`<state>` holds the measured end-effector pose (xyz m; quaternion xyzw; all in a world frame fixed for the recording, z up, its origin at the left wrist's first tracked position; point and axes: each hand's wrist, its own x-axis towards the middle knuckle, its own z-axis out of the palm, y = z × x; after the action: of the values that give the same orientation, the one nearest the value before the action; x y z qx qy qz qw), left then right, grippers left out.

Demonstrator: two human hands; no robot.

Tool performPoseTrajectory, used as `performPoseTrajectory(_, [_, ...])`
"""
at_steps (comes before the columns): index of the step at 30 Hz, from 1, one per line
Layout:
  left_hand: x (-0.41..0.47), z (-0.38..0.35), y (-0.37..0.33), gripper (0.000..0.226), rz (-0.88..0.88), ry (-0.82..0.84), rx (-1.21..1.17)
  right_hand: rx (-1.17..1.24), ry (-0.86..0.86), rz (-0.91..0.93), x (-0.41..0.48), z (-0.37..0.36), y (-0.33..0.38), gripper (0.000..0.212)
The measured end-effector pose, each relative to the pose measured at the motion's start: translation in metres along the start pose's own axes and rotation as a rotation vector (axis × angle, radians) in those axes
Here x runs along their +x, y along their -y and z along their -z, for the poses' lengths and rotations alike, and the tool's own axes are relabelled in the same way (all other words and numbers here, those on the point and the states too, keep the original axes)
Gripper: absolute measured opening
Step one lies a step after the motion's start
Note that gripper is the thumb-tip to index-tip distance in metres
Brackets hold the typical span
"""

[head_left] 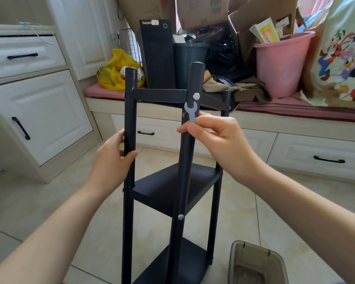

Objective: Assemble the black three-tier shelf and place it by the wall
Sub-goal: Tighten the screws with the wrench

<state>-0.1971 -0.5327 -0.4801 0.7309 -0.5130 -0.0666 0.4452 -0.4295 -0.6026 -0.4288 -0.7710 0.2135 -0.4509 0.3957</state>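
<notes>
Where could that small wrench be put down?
Bare: the middle tier of the shelf; floor tiles between the shelf and the white cabinet; tiles right of it, between the plastic bin and the drawers. Crowded: the window seat, packed with a pink bucket, yellow bag and boxes.

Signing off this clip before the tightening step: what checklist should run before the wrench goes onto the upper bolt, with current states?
1. Left hand grips the front-left post: ok.
2. Right hand pinches the wrench: ok.
3. Wrench head seated on the upper bolt: not ok, it sits just below.
4. Three tiers fitted on the shelf: ok.
5. Lower bolt tight: cannot tell.
6. Shelf feet flat on the floor: cannot tell, out of frame.
</notes>
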Motion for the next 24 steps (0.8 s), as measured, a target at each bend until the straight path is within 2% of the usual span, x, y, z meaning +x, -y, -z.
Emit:
performPoseTrajectory(4, [-0.004, -0.004, -0.003, 0.069, -0.030, 0.014, 0.063, 0.028, -0.026, -0.075, 0.006, -0.002, 0.001, 0.017])
performPoseTrajectory(7, [-0.012, -0.011, -0.012, 0.074, -0.074, 0.007, 0.148, 0.034, -0.019, -0.102, 0.010, -0.002, 0.001, 0.018])
performPoseTrajectory(9, [-0.020, -0.016, -0.022, 0.070, -0.162, -0.017, 0.181, 0.043, -0.020, -0.107, 0.011, -0.004, 0.001, 0.018])
performPoseTrajectory(11, [-0.028, -0.021, -0.032, 0.060, -0.221, 0.059, 0.064, 0.052, -0.020, -0.108, 0.012, -0.008, 0.001, 0.017])
performPoseTrajectory(14, [-0.040, -0.030, -0.048, 0.053, -0.095, 0.327, -0.330, 0.048, -0.017, -0.100, 0.013, -0.016, 0.002, 0.017])
performPoseTrajectory(15, [-0.043, -0.033, -0.050, 0.049, -0.053, 0.369, -0.395, 0.045, -0.013, -0.102, 0.013, -0.018, 0.002, 0.017])
performPoseTrajectory(18, [-0.044, -0.035, -0.055, 0.035, -0.012, 0.367, -0.442, 0.037, -0.018, -0.111, 0.013, -0.024, 0.004, 0.017])
performPoseTrajectory(24, [-0.043, -0.026, -0.054, 0.034, -0.003, 0.440, -0.523, -0.070, -0.065, -0.048, 0.009, -0.028, 0.006, 0.016])
